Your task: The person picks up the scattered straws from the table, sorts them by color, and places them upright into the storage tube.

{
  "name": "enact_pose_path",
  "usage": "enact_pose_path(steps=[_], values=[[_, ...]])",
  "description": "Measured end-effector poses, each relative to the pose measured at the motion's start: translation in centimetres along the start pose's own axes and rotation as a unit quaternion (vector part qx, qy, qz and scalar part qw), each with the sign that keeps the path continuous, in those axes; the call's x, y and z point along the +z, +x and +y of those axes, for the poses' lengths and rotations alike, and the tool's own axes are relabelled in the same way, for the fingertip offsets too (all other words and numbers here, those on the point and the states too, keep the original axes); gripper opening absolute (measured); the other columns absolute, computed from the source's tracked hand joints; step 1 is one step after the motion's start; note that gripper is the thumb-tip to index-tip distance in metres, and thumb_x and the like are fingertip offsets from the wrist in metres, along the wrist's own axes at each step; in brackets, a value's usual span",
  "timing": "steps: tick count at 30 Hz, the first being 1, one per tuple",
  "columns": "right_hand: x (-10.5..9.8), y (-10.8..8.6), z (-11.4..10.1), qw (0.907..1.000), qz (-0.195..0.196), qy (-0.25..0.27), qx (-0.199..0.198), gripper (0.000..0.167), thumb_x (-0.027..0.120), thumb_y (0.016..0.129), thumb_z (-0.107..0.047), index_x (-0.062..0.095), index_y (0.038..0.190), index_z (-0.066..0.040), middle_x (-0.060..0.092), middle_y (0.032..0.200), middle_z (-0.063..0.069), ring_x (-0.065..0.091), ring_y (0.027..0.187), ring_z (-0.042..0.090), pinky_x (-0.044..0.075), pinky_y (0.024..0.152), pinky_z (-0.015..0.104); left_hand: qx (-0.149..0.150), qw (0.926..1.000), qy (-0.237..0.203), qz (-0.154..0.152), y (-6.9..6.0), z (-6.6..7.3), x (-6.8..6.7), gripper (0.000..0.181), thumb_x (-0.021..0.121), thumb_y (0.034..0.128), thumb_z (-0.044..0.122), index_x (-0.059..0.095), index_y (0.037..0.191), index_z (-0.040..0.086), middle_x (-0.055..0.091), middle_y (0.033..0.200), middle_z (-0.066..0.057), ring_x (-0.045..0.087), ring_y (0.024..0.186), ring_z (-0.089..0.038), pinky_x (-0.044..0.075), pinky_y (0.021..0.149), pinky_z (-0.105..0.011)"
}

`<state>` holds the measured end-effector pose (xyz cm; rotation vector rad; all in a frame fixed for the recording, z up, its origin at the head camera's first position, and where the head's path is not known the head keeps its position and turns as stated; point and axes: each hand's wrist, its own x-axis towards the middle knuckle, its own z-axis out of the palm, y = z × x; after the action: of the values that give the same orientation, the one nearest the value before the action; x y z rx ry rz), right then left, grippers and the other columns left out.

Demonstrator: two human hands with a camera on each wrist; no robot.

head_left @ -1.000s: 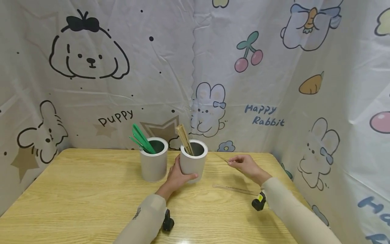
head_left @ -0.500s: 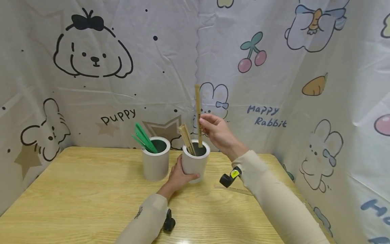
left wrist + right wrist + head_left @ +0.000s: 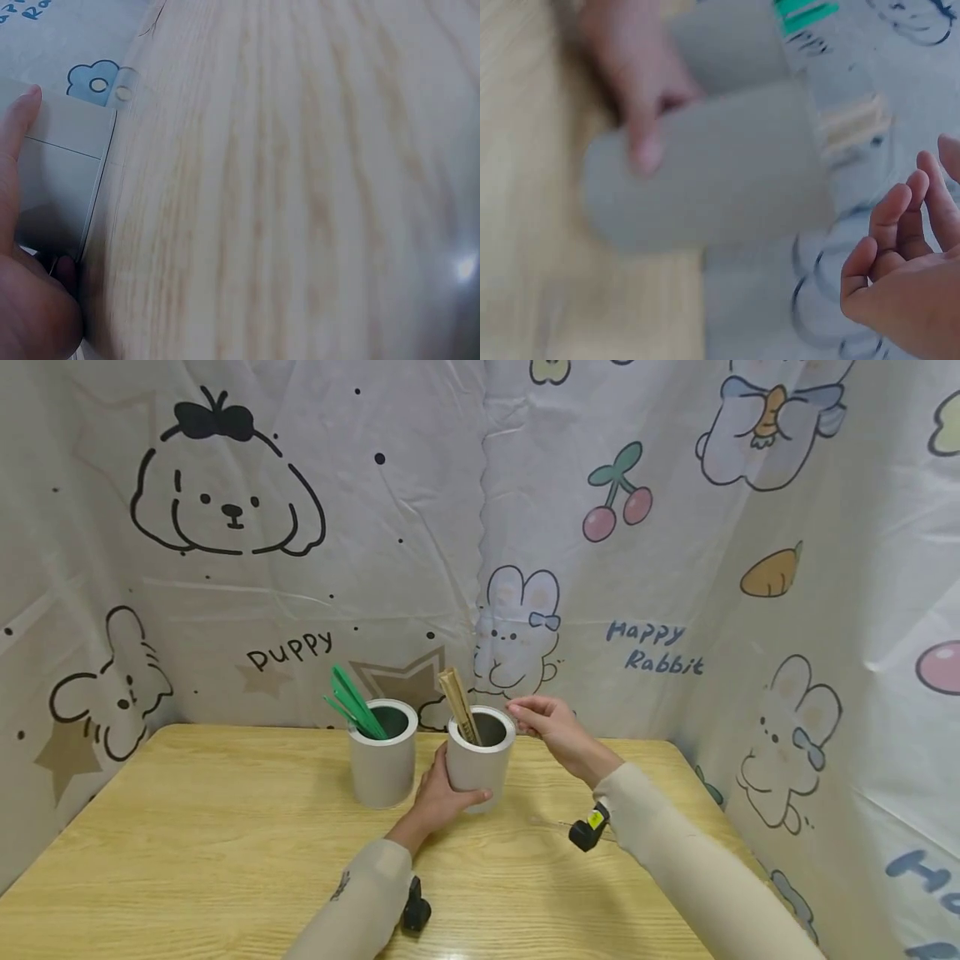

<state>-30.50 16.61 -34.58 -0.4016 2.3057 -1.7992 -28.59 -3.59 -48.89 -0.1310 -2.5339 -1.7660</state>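
Observation:
Two light-grey cups stand near the table's back edge. My left hand grips the right cup, its thumb across the front; the left wrist view shows this hand against the cup wall. Tan flat sticks with dark print lean inside that cup and poke above its rim. Just right of the rim is my right hand. In the right wrist view this hand holds nothing, its fingers loosely bent and thumb apart. A thin, see-through printed strip lies on the table, partly behind the right wrist camera.
Close on the left stands the other cup with several green sticks leaning out leftward. The wood-grain table runs back to a printed cloth that hangs behind and along the sides.
My right hand came from the right with a tan stick, held it upright over the right cup, then released it and moved down and right. My left hand kept its grip.

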Motion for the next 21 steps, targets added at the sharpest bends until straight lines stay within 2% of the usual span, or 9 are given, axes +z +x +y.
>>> enact_pose_path(steps=[4, 7, 8, 10, 13, 15, 21], values=[[-3.2, -2.4, 3.2, 0.9963, -0.017, -0.08, 0.025, 0.036, 0.057, 0.104, -0.028, 0.064, 0.128, -0.001, 0.066, 0.11, -0.003, 0.056, 0.097, 0.011, 0.045, 0.101, 0.039, -0.007, 1.0, -0.002, 0.0, 0.0, 0.0, 0.0, 0.115, 0.09, 0.0731, 0.034, 0.017, 0.161, 0.019, 0.046, 0.152, -0.019, 0.042, 0.139, -0.042, 0.033, 0.115, -0.062], [-5.4, -4.5, 6.7, 0.9922, -0.029, -0.113, 0.043, 0.042, 0.059, 0.103, -0.028, 0.061, 0.133, 0.001, 0.064, 0.131, 0.013, 0.058, 0.112, 0.014, 0.042, 0.111, 0.05, -0.013, 0.9999, -0.004, -0.001, 0.0, -0.1, -0.1, 0.116, 0.09, 0.073, 0.035, 0.016, 0.161, 0.02, 0.044, 0.153, -0.018, 0.039, 0.141, -0.042, 0.031, 0.116, -0.063], [-6.1, -5.2, 7.9, 0.9917, -0.034, -0.114, 0.048, 0.043, 0.06, 0.103, -0.026, 0.06, 0.134, 0.003, 0.062, 0.135, 0.018, 0.059, 0.114, 0.015, 0.042, 0.112, 0.05, -0.012, 0.9999, -0.004, -0.001, 0.0, -0.2, 0.0, 0.116, 0.09, 0.0731, 0.035, 0.016, 0.161, 0.02, 0.044, 0.154, -0.018, 0.039, 0.141, -0.042, 0.031, 0.116, -0.063], [-7.4, -6.6, 10.3, 0.9905, -0.039, -0.12, 0.055, 0.044, 0.062, 0.101, -0.025, 0.06, 0.133, 0.005, 0.06, 0.138, 0.024, 0.061, 0.112, 0.013, 0.049, 0.106, 0.042, -0.013, 0.9999, -0.006, -0.002, 0.1, -0.3, 0.0, 0.116, 0.09, 0.073, 0.035, 0.016, 0.161, 0.02, 0.044, 0.154, -0.018, 0.038, 0.142, -0.042, 0.031, 0.116, -0.063], [-8.7, -8.5, 12.8, 0.9876, -0.033, -0.138, 0.067, 0.041, 0.066, 0.099, -0.021, 0.063, 0.129, 0.007, 0.064, 0.129, 0.025, 0.061, 0.102, 0.01, 0.053, 0.089, 0.026, -0.012, 0.9999, -0.008, -0.004, 0.1, -0.3, 0.1, 0.116, 0.09, 0.073, 0.034, 0.016, 0.161, 0.02, 0.044, 0.154, -0.018, 0.039, 0.142, -0.042, 0.031, 0.116, -0.063], [-9.4, -9.3, 13.7, 0.9851, -0.029, -0.157, 0.064, 0.037, 0.068, 0.097, -0.018, 0.066, 0.124, 0.007, 0.067, 0.119, 0.022, 0.058, 0.094, 0.007, 0.05, 0.079, 0.02, -0.011, 0.9999, -0.007, -0.004, 0.1, -0.3, 0.1, 0.117, 0.09, 0.0729, 0.034, 0.016, 0.162, 0.019, 0.044, 0.154, -0.018, 0.039, 0.141, -0.042, 0.031, 0.116, -0.064], [-10.1, -9.9, 14.9, 0.9799, -0.03, -0.196, 0.021, 0.023, 0.073, 0.091, -0.007, 0.072, 0.108, 0.009, 0.068, 0.094, 0.012, 0.05, 0.077, 0.003, 0.042, 0.067, 0.018, -0.01, 0.9999, -0.006, -0.002, 0.2, -0.4, 0.2, 0.117, 0.09, 0.0735, 0.035, 0.016, 0.162, 0.019, 0.043, 0.155, -0.018, 0.041, 0.141, -0.042, 0.032, 0.116, -0.062]])
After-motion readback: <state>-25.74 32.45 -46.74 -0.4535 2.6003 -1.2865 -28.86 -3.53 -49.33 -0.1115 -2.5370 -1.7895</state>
